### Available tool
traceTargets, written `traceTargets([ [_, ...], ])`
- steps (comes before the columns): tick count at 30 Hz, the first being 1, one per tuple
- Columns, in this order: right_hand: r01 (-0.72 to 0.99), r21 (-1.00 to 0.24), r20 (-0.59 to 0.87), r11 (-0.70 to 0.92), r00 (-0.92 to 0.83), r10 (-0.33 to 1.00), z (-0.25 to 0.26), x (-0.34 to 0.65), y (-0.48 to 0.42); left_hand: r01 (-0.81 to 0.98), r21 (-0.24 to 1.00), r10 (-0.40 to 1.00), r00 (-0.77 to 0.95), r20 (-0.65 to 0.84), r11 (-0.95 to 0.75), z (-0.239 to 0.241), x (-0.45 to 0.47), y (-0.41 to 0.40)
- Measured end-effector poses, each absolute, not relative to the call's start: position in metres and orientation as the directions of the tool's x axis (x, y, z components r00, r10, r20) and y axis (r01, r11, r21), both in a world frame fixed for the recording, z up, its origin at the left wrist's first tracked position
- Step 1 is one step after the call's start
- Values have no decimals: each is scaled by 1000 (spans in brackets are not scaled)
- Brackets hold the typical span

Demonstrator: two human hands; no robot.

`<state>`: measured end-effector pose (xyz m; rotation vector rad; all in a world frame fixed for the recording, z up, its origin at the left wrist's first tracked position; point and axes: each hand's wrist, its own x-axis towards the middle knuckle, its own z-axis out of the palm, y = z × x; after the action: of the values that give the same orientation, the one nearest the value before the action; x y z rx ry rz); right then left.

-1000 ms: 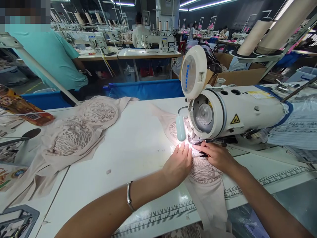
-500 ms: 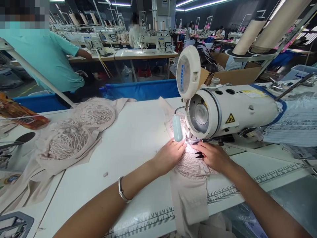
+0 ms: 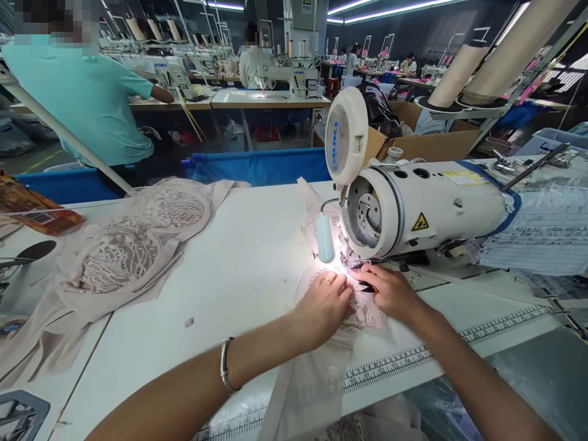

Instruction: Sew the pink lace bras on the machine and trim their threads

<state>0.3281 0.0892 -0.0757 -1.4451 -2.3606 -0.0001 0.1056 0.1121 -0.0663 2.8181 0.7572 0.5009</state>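
Observation:
My left hand (image 3: 325, 304) lies on a beige lace garment piece (image 3: 316, 373) on the white table (image 3: 239, 269), fingers curled and pressing the fabric just in front of the needle area. My right hand (image 3: 388, 293) rests on the same fabric to the right, fingers bent, with small black snips (image 3: 366, 286) under its fingertips. Both hands sit under the head of a white sewing machine (image 3: 413, 208), lit by its small lamp (image 3: 324, 239). The fabric trails off the table's front edge.
A heap of finished beige lace pieces (image 3: 124, 251) lies at the left. Blue bins (image 3: 257, 165) stand behind the table. A person in a teal shirt (image 3: 82, 98) stands at the back left. Thread cones (image 3: 463, 67) and cardboard boxes (image 3: 436, 144) are at the right.
The fabric has been shifted and bunched toward me; my left hand slid back a little and now covers more of the lace. My right hand stays by the needle.

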Motion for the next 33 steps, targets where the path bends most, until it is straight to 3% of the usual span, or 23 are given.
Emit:
traceTargets([
  [7, 815, -59, 410, 577, -507, 758, -76, 329, 90, 325, 301, 413, 859, 303, -896, -68, 97, 125],
  [15, 752, -71, 478, 655, -551, 684, -80, 331, 91, 236, 417, 368, 889, 272, -878, -58, 87, 150],
  [20, 758, -78, 471, 648, -545, 694, -77, 328, 91, 294, 445, 413, 888, 199, -846, -58, 81, 166],
  [24, 762, -46, 453, 645, -560, 694, -75, 327, 90, 371, 285, 440, 865, 240, -884, -61, 84, 161],
  [28, 730, -46, 508, 681, -570, 646, -75, 330, 91, 266, 24, 259, 911, 321, -964, -60, 90, 143],
  [30, 718, -54, 530, 694, -568, 630, -77, 331, 92, 229, -7, 217, 934, 285, -973, -58, 92, 132],
  [33, 712, -79, 533, 698, -561, 633, -78, 331, 93, 345, -10, 339, 927, 163, -939, -57, 94, 117],
])
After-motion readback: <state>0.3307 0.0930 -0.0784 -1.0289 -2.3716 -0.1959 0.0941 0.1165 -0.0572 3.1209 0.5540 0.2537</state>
